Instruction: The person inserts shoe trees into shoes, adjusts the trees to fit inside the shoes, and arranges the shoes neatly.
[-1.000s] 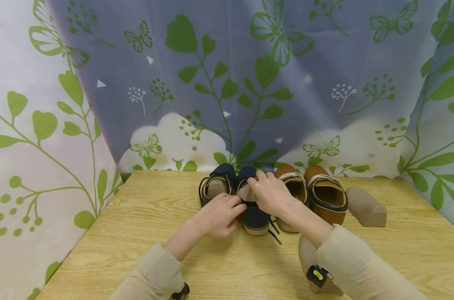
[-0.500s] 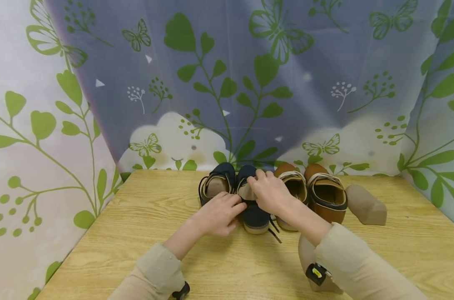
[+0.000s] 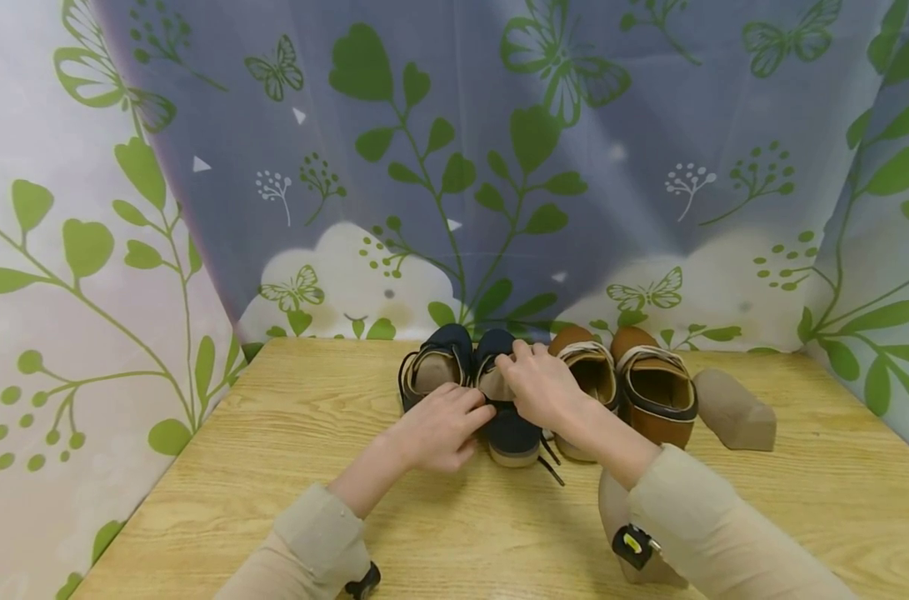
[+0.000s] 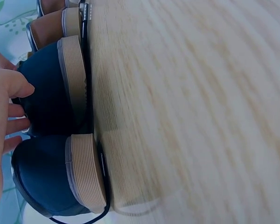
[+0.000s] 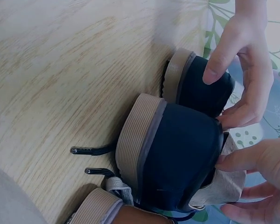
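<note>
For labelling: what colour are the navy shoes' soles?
Soles: tan, finely ridged; best in right wrist view.

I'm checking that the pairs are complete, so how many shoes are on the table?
4, in one row, left to right: first navy shoe, second navy shoe, first brown shoe, partly hidden, and second brown shoe.

Dim, bluish wrist views.

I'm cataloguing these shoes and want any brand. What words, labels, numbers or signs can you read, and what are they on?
No readable words, brands or numbers.
Black device at the right cuff: yellow patch, any marking too small to read.
Lace tip: pale specks, too small to read.
Navy shoes and brown shoes: no legible lettering.
Backdrop: printed pictures only.
</note>
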`<state>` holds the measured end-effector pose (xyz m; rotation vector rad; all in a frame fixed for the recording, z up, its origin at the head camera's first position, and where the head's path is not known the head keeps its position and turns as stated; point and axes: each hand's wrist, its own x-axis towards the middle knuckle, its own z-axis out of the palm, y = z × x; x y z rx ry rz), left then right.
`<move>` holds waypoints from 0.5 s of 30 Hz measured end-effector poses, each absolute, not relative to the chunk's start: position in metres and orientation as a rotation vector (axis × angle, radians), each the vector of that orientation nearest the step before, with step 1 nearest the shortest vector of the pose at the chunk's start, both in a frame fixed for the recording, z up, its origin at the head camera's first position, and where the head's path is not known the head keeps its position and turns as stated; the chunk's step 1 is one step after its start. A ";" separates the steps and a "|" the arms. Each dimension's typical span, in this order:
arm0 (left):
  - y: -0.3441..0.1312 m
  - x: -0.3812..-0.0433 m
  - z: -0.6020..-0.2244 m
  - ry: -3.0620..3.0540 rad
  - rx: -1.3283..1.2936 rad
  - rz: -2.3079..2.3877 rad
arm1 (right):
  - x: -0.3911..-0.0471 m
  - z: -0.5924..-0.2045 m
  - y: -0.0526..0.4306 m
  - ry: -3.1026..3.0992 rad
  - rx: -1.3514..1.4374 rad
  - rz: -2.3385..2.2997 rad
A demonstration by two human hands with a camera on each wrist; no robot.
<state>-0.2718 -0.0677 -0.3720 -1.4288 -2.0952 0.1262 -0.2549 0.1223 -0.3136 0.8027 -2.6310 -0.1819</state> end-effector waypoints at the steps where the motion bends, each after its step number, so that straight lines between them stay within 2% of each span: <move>1: -0.068 -0.272 -0.372 -2.093 -1.431 0.125 | -0.254 -0.314 0.122 -2.626 0.807 -0.175; 15: -0.067 -0.271 -0.371 -2.094 -1.434 0.112 | -0.259 -0.316 0.120 -2.664 0.788 -0.185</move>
